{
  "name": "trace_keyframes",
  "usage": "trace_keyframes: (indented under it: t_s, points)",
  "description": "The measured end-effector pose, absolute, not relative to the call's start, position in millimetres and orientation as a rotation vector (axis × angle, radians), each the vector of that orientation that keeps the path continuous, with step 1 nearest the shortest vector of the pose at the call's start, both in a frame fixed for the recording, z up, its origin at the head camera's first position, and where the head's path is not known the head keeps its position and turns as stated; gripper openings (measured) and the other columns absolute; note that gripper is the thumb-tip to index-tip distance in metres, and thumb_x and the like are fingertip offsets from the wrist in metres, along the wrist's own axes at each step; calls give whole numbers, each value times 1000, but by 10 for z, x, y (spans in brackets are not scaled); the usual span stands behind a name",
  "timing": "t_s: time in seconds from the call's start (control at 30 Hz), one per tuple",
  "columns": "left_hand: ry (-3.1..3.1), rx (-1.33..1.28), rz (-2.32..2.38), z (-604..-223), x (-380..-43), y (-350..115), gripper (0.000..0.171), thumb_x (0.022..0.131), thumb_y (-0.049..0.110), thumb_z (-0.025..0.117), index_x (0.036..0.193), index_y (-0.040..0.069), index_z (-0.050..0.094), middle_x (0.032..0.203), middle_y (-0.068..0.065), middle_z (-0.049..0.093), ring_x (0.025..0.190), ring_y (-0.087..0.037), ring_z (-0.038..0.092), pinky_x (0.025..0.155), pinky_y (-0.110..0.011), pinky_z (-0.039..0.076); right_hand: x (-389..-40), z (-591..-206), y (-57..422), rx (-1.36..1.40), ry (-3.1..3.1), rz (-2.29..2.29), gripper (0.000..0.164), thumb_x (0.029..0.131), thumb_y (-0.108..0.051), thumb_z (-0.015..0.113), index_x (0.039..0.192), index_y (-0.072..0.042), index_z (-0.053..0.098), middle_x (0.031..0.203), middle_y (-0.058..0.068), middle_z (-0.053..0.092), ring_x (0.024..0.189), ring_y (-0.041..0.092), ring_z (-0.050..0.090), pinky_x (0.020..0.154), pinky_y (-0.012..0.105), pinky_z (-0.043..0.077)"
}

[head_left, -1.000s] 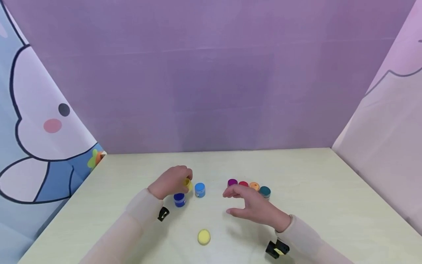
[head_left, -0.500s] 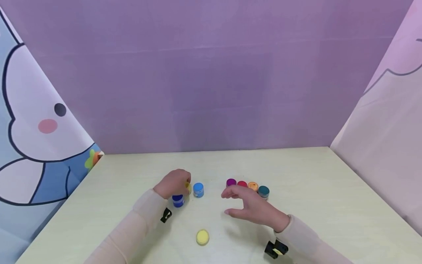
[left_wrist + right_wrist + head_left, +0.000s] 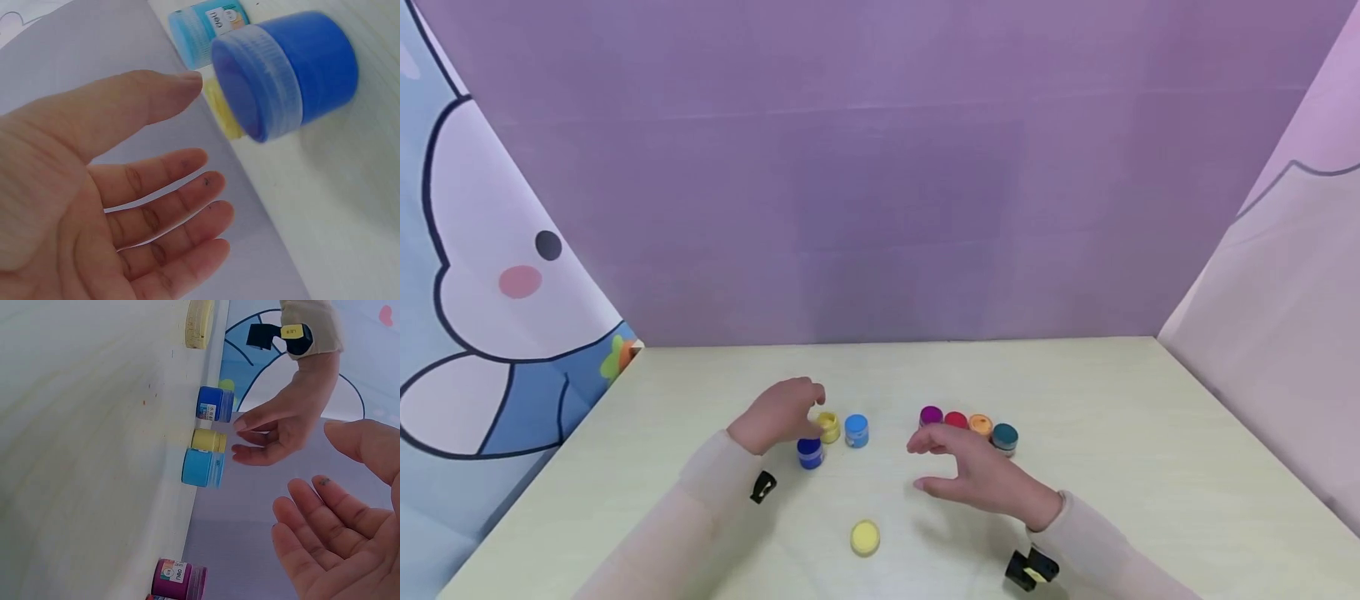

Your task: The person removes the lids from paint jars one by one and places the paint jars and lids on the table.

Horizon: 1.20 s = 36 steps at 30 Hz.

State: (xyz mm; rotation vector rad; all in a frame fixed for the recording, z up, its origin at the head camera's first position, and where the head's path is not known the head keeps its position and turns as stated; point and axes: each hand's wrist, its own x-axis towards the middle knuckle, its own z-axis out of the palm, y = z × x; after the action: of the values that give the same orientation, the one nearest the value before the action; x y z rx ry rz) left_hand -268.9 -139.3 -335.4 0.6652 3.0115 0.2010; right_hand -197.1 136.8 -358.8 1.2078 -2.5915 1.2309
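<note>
My left hand (image 3: 781, 412) hovers beside a small yellow paint jar (image 3: 828, 428), fingers apart and holding nothing. The jar stands on the table, its top apparently uncovered. A dark blue jar (image 3: 810, 454) stands just in front of it, and a light blue jar (image 3: 857, 432) to its right. In the left wrist view the dark blue jar (image 3: 325, 69) partly hides the yellow jar (image 3: 222, 109). A round yellow lid (image 3: 865, 538) lies nearer the front. Relaxed and empty, my right hand (image 3: 981, 471) hangs over the table, in front of the right-hand jars.
To the right stands a row of jars: purple (image 3: 931, 414), red (image 3: 956, 419), orange (image 3: 981, 425) and dark green (image 3: 1004, 437). My right hand partly covers them in the head view. A purple backdrop (image 3: 895, 208) rises behind the pale table (image 3: 1112, 467).
My left hand has let go of the yellow jar and drawn back slightly to the left, so the jar's top now shows. The right hand holds its place.
</note>
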Motion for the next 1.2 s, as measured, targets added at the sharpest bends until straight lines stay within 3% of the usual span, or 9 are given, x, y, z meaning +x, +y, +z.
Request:
trace_keyframes:
  t_s: [0.3, 0.6, 1.2]
  points:
    - [3035, 666, 179, -3343, -2505, -1460, 32, 76, 31, 70, 96, 7, 60, 82, 0, 57, 69, -14, 50, 68, -31, 47, -1967, -3573, 1376, 1221, -2591, 1226, 32, 81, -22, 69, 107, -11, 53, 102, -6, 56, 95, 17, 55, 86, 34, 45]
    - [3037, 724, 219, -3421, -2407, -1443, 27, 73, 24, 74, 91, 8, 61, 80, 0, 57, 66, -12, 47, 69, -30, 47, -1979, -3603, 1385, 1216, -2600, 1238, 32, 81, -20, 68, 108, -11, 53, 102, -6, 56, 95, 18, 55, 85, 40, 45]
    - [3020, 732, 253, -3522, -2413, -1435, 28, 69, 12, 76, 92, 7, 61, 83, -1, 56, 72, -13, 50, 73, -33, 48, -1988, -3630, 1373, 1208, -2601, 1262, 35, 80, -22, 70, 109, -12, 52, 102, -8, 56, 96, 20, 55, 86, 40, 44]
